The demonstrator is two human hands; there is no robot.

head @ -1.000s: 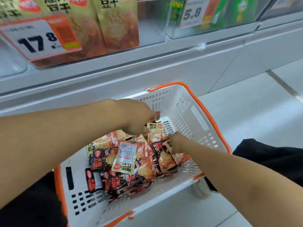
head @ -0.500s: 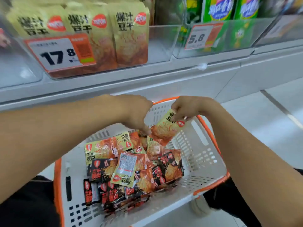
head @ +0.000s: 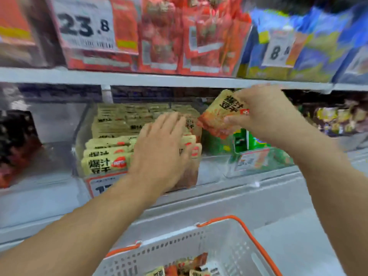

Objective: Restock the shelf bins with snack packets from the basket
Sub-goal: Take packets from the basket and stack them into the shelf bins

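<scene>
- Several snack packets (head: 185,268) lie in the white basket with orange trim (head: 229,253) at the bottom of the head view, nearest the person, so by my reckoning the restocking is only partway done. Only the top edge of that heap shows, so how many remain cannot be counted.
- One beige-and-orange packet (head: 221,114) is in the air beyond the basket, up at shelf height. The right hand (head: 264,116) pinches it, thumb beneath and curled fingers over its upper edge, tilted, just right of the bin and above a green-labelled product.
- Flat against the standing rows is the left hand (head: 161,150), fingers straight and slightly spread, holding nothing. It rests on the right-hand stack of packets and seems to be pressing them back or aside to make a gap.
- Behind that hand, the clear shelf bin (head: 79,140) already holds many matching beige packets (head: 107,164) upright in rows, front to back. I judge this bin fairly well filled, with some room on its right side where the held packet looks bound.
- Partly hidden by the left forearm, a price tag (head: 99,186) hangs on the bin's front.
- Farther along the same shelf, neighbouring bins hold dark packets at left and yellow ones at right; too blurred to tell how full they are.
- Farthest and highest, the upper shelf carries red packs (head: 165,36) behind a 23.8 price label (head: 85,24).
- Left to do, in my view: seat the held packet, then work through the basket.
</scene>
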